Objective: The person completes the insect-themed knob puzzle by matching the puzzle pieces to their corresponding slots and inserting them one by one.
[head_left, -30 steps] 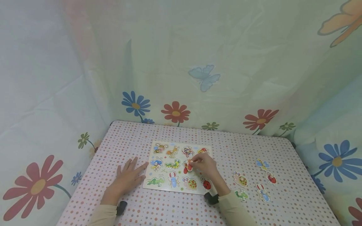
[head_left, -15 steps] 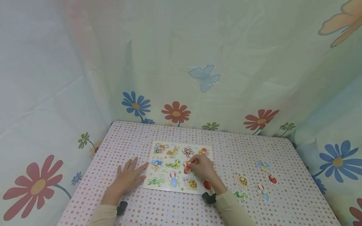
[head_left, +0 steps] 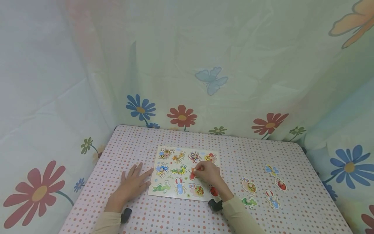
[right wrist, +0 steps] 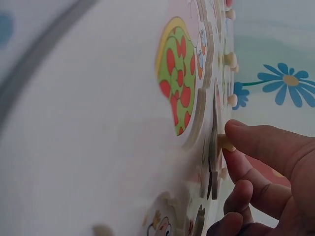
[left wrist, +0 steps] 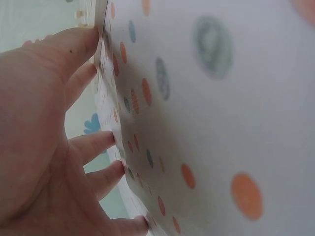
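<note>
My right hand (head_left: 210, 174) pinches the small wooden knob (right wrist: 227, 143) of a red puzzle piece (head_left: 192, 175) between thumb and forefinger. The piece lies over the right part of the middle row of the wooden insect puzzle board (head_left: 172, 192); in the right wrist view it sits slightly tilted, close against the board's face. My fingers hide part of it. My left hand (head_left: 131, 185) rests with spread fingers on the table left of the board, its thumb and forefinger tips right at the board's edge (left wrist: 101, 34).
Right of the board lie several loose pieces: a snail (head_left: 249, 186), a green grasshopper (head_left: 249, 201), a horned blue beetle (head_left: 272, 199), a ladybug (head_left: 280, 185) and a blue-winged insect (head_left: 271, 170). The dotted table (head_left: 187, 217) meets a flowered curtain (head_left: 163, 65) behind.
My right hand has shifted slightly left and turned the red piece, which now lies flatter over the board's middle row. My left hand has stayed in place.
</note>
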Motion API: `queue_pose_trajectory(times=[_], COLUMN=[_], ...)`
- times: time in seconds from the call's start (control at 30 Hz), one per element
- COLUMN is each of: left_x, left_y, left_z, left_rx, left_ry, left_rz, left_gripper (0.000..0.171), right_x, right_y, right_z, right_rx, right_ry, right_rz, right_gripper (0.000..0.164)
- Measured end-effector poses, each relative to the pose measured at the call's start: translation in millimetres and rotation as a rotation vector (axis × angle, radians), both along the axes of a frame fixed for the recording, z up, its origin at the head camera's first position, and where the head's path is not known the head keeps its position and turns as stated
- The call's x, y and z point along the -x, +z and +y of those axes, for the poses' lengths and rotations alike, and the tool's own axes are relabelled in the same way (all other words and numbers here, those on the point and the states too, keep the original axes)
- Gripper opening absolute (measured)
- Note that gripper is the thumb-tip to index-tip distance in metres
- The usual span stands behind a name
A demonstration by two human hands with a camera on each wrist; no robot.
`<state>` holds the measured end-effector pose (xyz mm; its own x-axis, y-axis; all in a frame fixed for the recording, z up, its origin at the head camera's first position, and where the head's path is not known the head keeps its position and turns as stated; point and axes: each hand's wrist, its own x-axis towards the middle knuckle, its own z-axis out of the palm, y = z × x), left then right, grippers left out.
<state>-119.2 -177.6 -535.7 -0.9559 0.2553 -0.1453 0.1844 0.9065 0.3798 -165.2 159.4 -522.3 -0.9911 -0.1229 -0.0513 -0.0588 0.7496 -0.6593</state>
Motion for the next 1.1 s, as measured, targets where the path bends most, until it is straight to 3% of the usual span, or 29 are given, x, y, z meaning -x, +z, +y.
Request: queue_pose_trajectory(times=[0.8,1.1], left_x=[-0.8,-0.4], left_y=[0.6,-0.2], left_z=[1,1], left_rx=[0.007,0.004], left_ry=[0.004,0.007], left_rz=[-0.001,0.004], left_gripper=[0.056,0.055], right_x=[-1.4,-5.0], right_y=[0.0,11.8], right_z=[1,13], right_rx=[-0.007,0.008], right_ry=[-0.004,-0.041], right_rz=[-0.014,-0.013], right_gripper=[0.008,0.011])
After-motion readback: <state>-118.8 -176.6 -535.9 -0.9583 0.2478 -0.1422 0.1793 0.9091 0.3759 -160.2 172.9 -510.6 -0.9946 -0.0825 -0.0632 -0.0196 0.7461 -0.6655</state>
